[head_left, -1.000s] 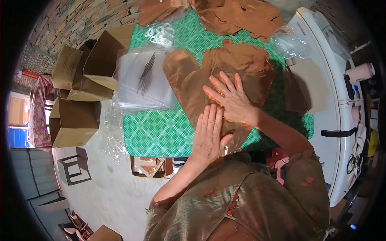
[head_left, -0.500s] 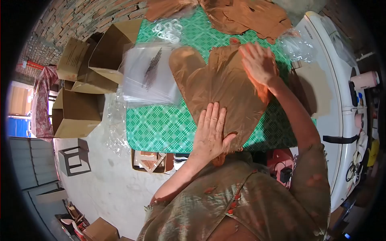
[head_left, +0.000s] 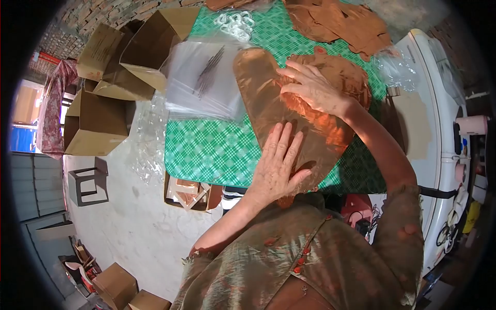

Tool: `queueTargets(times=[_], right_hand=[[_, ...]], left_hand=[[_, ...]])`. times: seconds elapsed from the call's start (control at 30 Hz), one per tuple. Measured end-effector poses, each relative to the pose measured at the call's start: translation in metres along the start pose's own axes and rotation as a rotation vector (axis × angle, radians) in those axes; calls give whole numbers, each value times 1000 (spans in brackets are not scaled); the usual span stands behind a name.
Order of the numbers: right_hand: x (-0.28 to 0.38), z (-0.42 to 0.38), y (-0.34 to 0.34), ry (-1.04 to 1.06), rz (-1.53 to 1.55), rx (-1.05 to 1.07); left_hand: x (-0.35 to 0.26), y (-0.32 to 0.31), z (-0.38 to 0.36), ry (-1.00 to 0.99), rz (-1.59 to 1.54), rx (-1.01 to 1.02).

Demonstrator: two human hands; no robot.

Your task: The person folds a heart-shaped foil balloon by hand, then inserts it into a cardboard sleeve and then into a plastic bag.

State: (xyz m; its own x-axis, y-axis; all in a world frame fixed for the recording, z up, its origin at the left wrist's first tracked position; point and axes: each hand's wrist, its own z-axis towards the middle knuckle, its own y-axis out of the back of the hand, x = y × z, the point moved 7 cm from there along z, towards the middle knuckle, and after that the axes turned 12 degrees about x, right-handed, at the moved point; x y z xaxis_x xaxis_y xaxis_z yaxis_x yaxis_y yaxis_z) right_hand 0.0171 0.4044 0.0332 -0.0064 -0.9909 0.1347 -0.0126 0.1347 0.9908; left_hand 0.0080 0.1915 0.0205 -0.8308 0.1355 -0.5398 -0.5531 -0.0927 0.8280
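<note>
A flat, copper-brown foil balloon lies on a table with a green checked cover. My left hand rests flat on its lower part, fingers stretched out. Higher up, my right hand presses on the foil with its fingers spread, and the sheet is creased and shiny around it. To the left lies a stack of clear plastic bags with dark printing. Behind the stack is a bunch of white rings or loops. More copper-brown foil pieces are heaped at the table's far edge.
Open cardboard boxes stand on the left by the brick wall. A clear plastic wrapper lies at the right, beside a white appliance. A small grey stool is on the floor. Below the table edge sits a box of flat packets.
My right hand has moved left across the foil from its right edge, and the foil's right side now looks folded or bunched. My left hand stays flat. The view has shifted slightly.
</note>
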Motion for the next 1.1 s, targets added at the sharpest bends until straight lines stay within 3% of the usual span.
queueTargets(times=[0.87, 1.1], right_hand=[[3, 13, 1, 10, -110, -3], [-16, 7, 10, -58, -139, -160]], left_hand=[[8, 10, -9, 48, -197, -91], [8, 8, -7, 54, -147, -101]])
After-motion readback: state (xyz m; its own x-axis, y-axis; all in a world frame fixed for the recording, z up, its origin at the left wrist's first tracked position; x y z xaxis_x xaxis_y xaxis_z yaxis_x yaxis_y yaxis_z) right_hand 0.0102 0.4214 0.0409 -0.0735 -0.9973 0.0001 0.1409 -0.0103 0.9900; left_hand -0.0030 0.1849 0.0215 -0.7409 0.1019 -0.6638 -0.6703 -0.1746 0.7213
